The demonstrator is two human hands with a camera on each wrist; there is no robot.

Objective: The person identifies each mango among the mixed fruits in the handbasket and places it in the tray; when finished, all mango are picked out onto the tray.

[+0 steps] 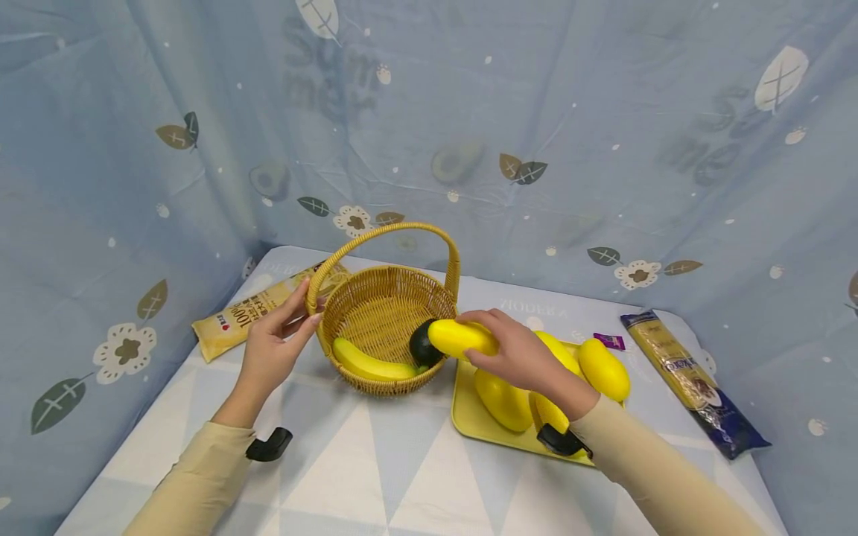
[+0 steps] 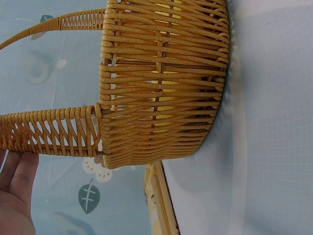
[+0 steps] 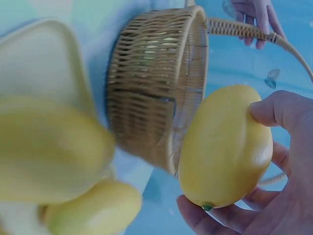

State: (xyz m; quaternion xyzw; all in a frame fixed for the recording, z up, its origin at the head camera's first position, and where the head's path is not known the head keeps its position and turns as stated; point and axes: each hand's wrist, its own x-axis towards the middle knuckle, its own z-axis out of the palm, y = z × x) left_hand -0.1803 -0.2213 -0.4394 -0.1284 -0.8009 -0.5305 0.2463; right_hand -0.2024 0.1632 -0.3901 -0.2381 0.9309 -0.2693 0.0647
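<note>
My left hand (image 1: 271, 348) grips the lower left part of the handle (image 2: 49, 131) of a wicker basket (image 1: 382, 301). A banana (image 1: 370, 363) lies along the basket's near side, and a dark green avocado (image 1: 422, 344) sits at its right. Held between the thumb and fingers of my right hand (image 1: 515, 348) is a yellow mango (image 3: 225, 147), raised at the basket's right rim. In the head view this mango overlaps the avocado. Its small green stem end shows in the right wrist view.
Right of the basket, a yellow tray (image 1: 482, 428) bears several more yellow mangoes (image 1: 605, 370). A yellow packet (image 1: 234, 324) lies behind the basket at left. A blue and gold packet (image 1: 693, 383) and a small purple wrapper (image 1: 609, 341) lie at right. Curtains surround the table.
</note>
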